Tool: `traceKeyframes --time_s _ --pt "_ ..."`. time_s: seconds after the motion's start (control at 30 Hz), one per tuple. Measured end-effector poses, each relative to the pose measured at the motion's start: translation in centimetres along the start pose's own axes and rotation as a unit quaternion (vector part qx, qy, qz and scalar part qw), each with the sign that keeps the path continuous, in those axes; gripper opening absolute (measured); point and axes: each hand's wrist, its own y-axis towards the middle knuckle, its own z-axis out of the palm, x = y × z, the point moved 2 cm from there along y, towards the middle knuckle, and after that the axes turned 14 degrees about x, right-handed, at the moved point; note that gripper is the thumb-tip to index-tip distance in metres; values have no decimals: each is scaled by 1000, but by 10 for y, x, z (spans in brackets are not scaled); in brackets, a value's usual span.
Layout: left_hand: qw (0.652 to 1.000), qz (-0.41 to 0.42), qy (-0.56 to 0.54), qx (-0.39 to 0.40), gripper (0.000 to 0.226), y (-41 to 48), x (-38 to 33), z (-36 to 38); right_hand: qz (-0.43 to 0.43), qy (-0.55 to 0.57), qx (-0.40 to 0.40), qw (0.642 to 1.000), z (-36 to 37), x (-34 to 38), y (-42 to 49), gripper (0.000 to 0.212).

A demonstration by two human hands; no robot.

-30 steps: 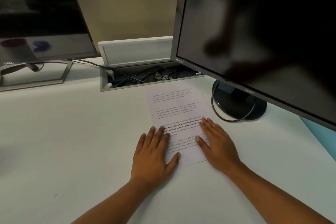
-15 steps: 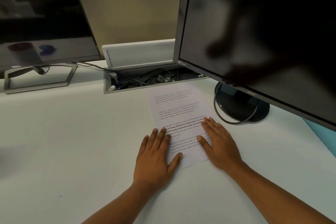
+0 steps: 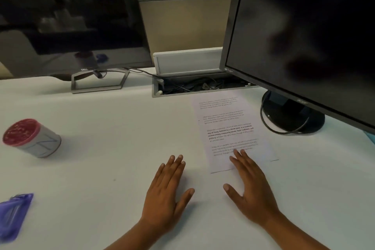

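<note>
A printed sheet of paper (image 3: pixel 227 126) lies on the white desk (image 3: pixel 113 128), slightly skewed, its far end near the cable tray. My left hand (image 3: pixel 168 193) lies flat on the bare desk left of the sheet, fingers straight, touching no paper. My right hand (image 3: pixel 249 191) is flat too, its fingertips over the sheet's near left corner, palm on the desk. Neither hand holds anything.
Two dark monitors stand at the back: a Dell monitor (image 3: pixel 67 16) on the left and an Acer monitor (image 3: pixel 304 36) on the right with a round base (image 3: pixel 292 115). An open cable tray (image 3: pixel 194 85) sits between them. A red-lidded grey canister (image 3: pixel 30 138) and a purple pouch (image 3: pixel 14 215) lie far left.
Both hands have slid back toward me off the sheet; the left hand now rests on bare desk. The view has swung left, bringing the canister and pouch into sight.
</note>
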Motion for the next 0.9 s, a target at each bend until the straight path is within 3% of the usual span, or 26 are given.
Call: traceKeyframes --time_s 0.17,0.37,0.67,0.9 --pt "987 -131 -46 -87 78 -93 37 -16 -64 -29 31 997 21 41 -29 72" --pt "964 -256 -17 -71 88 -166 79 -31 -88 -60 67 992 33 54 -42 72" --pt "957 -287 24 -22 82 -193 112 -28 -34 -97 89 991 42 61 -46 67" --pt "960 -277 27 -33 76 -195 119 -22 21 -89 67 994 47 79 -52 57"
